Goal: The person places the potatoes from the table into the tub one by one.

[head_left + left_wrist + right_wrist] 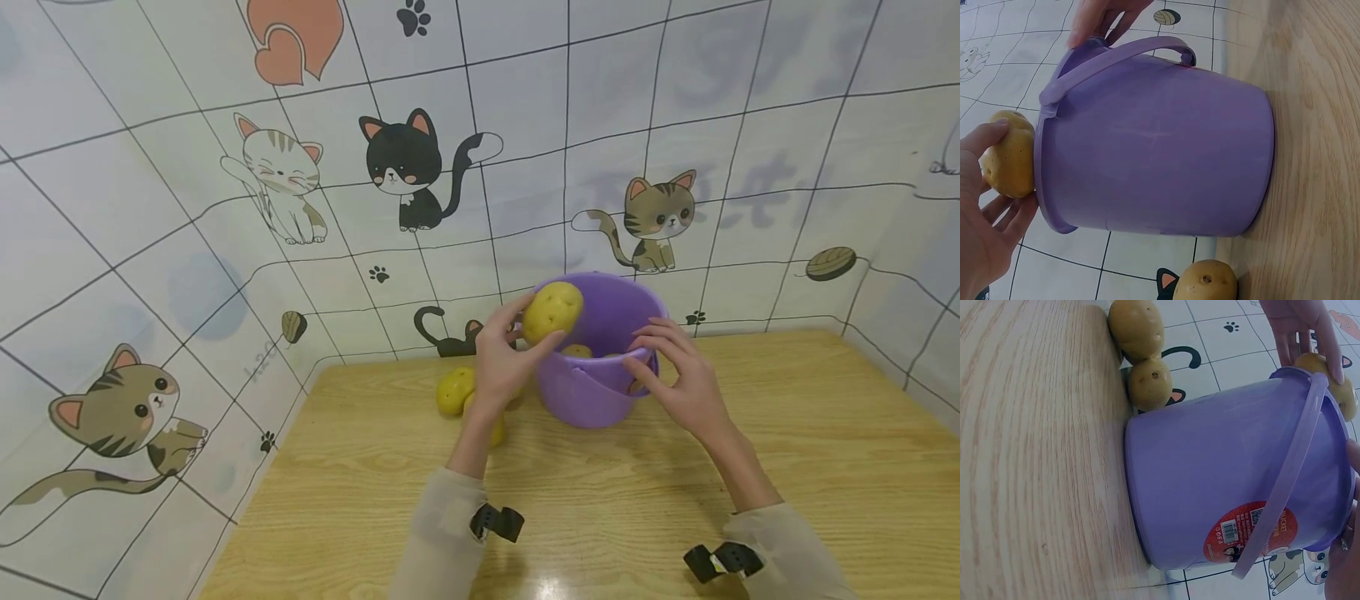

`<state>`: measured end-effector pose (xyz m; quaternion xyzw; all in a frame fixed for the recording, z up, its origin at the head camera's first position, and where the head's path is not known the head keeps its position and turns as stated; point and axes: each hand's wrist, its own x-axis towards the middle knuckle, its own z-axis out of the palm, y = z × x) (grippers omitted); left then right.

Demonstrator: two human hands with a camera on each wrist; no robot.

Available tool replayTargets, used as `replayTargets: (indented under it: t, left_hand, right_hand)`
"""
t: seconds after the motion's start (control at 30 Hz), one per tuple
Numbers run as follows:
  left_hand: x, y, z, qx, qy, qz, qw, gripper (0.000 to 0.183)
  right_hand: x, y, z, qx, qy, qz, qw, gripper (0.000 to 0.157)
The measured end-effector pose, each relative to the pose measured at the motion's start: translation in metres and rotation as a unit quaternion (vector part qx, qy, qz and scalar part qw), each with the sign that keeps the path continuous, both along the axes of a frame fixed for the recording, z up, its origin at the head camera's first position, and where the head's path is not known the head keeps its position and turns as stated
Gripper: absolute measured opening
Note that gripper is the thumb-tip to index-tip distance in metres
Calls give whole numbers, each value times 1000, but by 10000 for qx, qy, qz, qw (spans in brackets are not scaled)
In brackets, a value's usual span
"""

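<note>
In my left hand (501,358) is a yellow potato (553,312), gripped between thumb and fingers at the left rim of a purple bucket (588,402). The left wrist view has this potato (1011,164) right beside the bucket's mouth. My right hand (686,385) pinches the opposite rim, thumb outside and fingers over the edge. Another potato (577,351) shows inside the bucket, whose bottom is mostly hidden. Upright on the table, the bucket has its handle (1285,478) hanging down along the side.
Several potatoes (454,392) lie on the wooden table (600,508) left of the bucket, partly hidden by my left hand and forearm. A cat-patterned wall (525,217) rises close behind the bucket. A red label (1216,542) marks the bucket's side.
</note>
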<state>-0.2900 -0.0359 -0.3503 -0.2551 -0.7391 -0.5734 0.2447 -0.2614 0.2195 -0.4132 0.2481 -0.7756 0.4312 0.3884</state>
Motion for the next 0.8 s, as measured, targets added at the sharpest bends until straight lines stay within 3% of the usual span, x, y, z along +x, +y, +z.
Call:
replayTargets:
  t: [0.5,0.8]
  left_hand:
    - [-3,16,-11,-367,270,34,9990,57]
    - [1,17,-19,-80,656,-122,9977,41]
  right_hand:
    - [3,0,-2,22,-31,-27,10000,20]
    - [4,1,-5,32,121,77,9999,19]
